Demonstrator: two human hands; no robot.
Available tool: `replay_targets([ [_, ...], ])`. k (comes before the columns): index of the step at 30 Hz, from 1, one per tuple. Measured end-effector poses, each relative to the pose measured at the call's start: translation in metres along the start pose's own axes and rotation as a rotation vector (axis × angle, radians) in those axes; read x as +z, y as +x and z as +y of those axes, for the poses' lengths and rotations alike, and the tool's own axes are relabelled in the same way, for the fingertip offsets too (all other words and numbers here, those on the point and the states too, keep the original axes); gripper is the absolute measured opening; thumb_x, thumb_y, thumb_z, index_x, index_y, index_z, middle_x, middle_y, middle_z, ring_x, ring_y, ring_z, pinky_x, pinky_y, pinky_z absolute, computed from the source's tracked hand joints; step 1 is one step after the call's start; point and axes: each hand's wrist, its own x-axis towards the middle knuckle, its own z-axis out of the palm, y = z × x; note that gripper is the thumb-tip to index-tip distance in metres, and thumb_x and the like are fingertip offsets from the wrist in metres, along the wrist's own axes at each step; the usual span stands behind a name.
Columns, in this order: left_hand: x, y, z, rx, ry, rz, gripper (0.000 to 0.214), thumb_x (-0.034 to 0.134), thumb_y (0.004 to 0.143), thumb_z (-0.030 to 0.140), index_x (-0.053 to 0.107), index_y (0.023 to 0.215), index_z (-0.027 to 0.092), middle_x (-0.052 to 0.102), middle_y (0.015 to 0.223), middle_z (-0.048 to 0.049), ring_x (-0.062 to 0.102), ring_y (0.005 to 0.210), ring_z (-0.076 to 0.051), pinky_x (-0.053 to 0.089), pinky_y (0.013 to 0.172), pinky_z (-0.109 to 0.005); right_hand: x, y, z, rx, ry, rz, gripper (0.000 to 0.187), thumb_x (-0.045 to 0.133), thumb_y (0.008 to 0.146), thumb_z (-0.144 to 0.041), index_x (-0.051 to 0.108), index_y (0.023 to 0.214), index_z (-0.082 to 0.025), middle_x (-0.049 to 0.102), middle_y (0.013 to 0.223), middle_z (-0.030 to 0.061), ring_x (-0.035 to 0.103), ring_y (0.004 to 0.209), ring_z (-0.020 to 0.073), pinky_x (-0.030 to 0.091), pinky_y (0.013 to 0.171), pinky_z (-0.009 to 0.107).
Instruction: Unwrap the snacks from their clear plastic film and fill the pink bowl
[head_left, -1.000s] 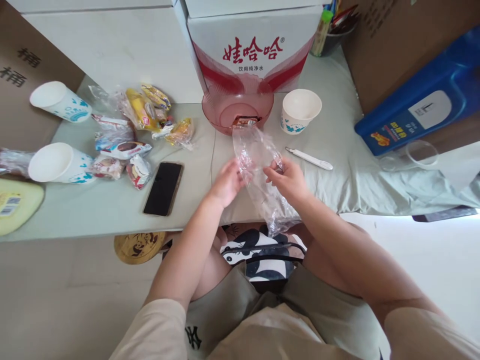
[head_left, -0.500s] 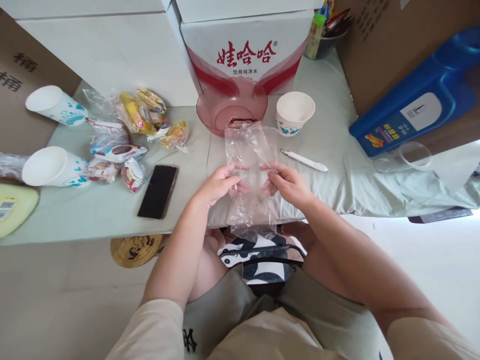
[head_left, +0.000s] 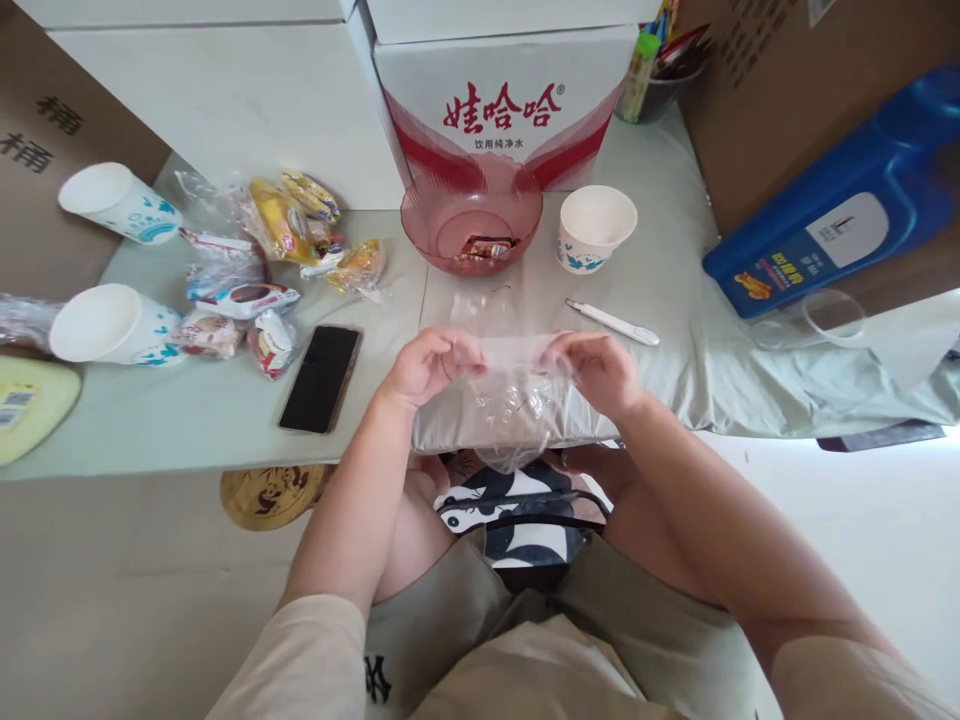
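A clear plastic bag (head_left: 517, 400) is stretched between my two hands above the table's front edge, its lower part hanging toward my lap. My left hand (head_left: 437, 366) pinches one side of it; my right hand (head_left: 600, 368) pinches the other. Just beyond them sits a pink translucent bowl (head_left: 435, 225) with a small dark wrapped packet (head_left: 489, 247) inside. A white utility knife (head_left: 613, 321) lies to the right of the bag, in front of a paper cup (head_left: 597, 228) with blue leaf print.
Left of my hands lie a black phone (head_left: 321, 378) and several wrapped snacks (head_left: 274, 220). Two paper cups (head_left: 97, 325) rest near the left edge. On the right, a large blue bottle (head_left: 832, 200) leans by a clear plastic cup (head_left: 832, 318). A white-and-red box (head_left: 506, 110) stands behind the bowl.
My hands have spread slightly apart and pulled the bag's upper part taut. The bag has come away from in front of the bowl, so the packet inside shows more fully.
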Motion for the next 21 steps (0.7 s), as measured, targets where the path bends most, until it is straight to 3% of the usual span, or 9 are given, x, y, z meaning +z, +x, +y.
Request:
replay_targets([
  [3,0.001,0.005,-0.005,0.043,0.244,0.057,0.041,0.068,0.078,0.049,0.069,0.056,0.015,0.071,0.065,-0.0068,0.065,0.063,-0.016,0.053,0.063,-0.028,0.000,0.001,0.002,0.045,-0.230,0.095,0.049,0.054,0.090,-0.060,0.062,0.062,-0.020,0.062,0.067,0.0044,0.058,0.068,0.0170,0.048,0.070,0.033],
  [6,0.004,0.007,-0.012,0.125,0.361,0.099,0.027,0.083,0.069,0.037,0.068,0.063,0.016,0.067,0.065,-0.0011,0.062,0.064,-0.011,0.049,0.066,-0.023,0.004,0.002,0.007,0.058,-0.302,0.185,0.029,0.077,0.076,-0.044,0.060,0.084,-0.022,0.057,0.069,-0.0028,0.051,0.061,0.0122,0.044,0.062,0.029],
  [9,0.007,0.008,-0.015,0.225,0.177,0.127,0.034,0.090,0.060,0.029,0.064,0.079,0.019,0.063,0.074,0.0045,0.060,0.064,-0.008,0.048,0.067,-0.021,0.007,0.003,0.009,0.081,-0.140,0.196,0.059,0.081,0.069,-0.033,0.048,0.118,-0.027,0.058,0.081,-0.0052,0.054,0.062,0.0119,0.045,0.058,0.027],
  [12,0.010,0.007,-0.016,0.188,-0.015,0.137,0.065,0.090,0.059,0.027,0.056,0.114,0.030,0.064,0.088,0.0069,0.065,0.067,-0.008,0.051,0.067,-0.022,0.009,0.004,0.006,0.117,0.016,0.240,0.074,0.079,0.069,-0.029,0.037,0.131,-0.032,0.056,0.082,-0.0071,0.056,0.061,0.0118,0.047,0.057,0.027],
  [16,0.014,0.009,-0.020,-0.021,-0.071,0.079,0.102,0.089,0.061,0.024,0.031,0.144,0.037,0.069,0.093,0.0050,0.069,0.071,-0.011,0.052,0.068,-0.024,0.011,0.007,0.002,0.163,0.217,0.387,0.063,0.078,0.071,-0.035,0.045,0.125,-0.032,0.058,0.084,-0.0061,0.060,0.068,0.0123,0.052,0.065,0.027],
  [21,0.014,0.013,-0.021,0.052,-0.106,0.115,0.117,0.088,0.057,0.019,0.022,0.152,0.038,0.074,0.097,0.0039,0.071,0.075,-0.012,0.051,0.070,-0.024,0.019,0.007,0.004,0.424,0.273,0.155,0.038,0.084,0.064,-0.042,0.062,0.088,-0.021,0.068,0.086,0.0013,0.066,0.077,0.0158,0.056,0.071,0.031],
])
